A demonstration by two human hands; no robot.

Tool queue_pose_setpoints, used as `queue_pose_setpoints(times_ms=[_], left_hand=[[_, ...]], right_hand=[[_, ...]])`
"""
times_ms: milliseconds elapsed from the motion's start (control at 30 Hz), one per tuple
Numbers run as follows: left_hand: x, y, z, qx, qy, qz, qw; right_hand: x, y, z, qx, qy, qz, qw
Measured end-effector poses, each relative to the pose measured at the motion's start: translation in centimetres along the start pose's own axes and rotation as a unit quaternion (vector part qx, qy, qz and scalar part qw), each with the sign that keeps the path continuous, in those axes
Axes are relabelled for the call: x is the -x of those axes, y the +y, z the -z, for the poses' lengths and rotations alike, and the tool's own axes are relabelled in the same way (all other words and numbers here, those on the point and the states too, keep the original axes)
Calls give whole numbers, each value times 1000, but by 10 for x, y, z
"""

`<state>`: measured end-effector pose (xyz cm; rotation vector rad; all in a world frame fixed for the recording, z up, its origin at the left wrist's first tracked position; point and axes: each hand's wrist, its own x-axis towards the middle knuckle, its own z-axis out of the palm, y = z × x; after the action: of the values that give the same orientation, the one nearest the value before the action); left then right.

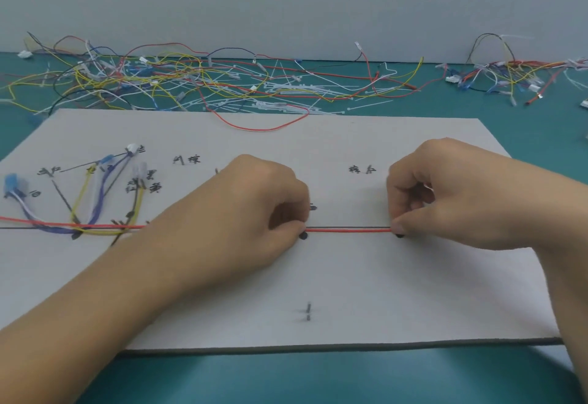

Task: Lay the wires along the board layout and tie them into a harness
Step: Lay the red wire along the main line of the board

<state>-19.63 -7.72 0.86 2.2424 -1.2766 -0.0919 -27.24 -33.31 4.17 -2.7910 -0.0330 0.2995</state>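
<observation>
While the red wire (pixel 348 230) is stretched along the drawn line (pixel 19 228) across the board (pixel 366 282) at the desk's (pixel 318 378) near edge, it is pinched in the grip of the left hand (pixel 251 209) and of the right hand (pixel 445 193).

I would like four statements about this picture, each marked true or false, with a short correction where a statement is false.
1. The left hand and the right hand both pinch the red wire. True.
2. The board lies on a red table. False: the table is teal green.
3. A pile of loose wires lies beyond the board's far edge. True.
4. The blue connectors lie at the board's right end. False: they lie at its left end.
</observation>
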Motion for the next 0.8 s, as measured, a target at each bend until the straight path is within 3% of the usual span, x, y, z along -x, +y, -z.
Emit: queue_pose_setpoints(times_ms=[233, 367, 500, 600, 733, 800], left_hand=[[-31, 45, -43, -73, 36, -19, 997], [-31, 68, -49, -113, 58, 15, 992], [4, 55, -27, -102, 87, 28, 991], [41, 21, 7, -20, 142, 56, 988], [104, -83, 59, -52, 224, 232, 945], [144, -144, 80, -69, 185, 308, 931]], right_hand=[[24, 49, 20, 55, -60, -143, 986], [31, 70, 16, 21, 19, -160, 987], [21, 9, 16, -21, 142, -112, 983], [9, -42, 0, -56, 169, -33, 983], [-4, -83, -34, -20, 122, 68, 990], [-12, -93, -45, -8, 120, 91, 989]])
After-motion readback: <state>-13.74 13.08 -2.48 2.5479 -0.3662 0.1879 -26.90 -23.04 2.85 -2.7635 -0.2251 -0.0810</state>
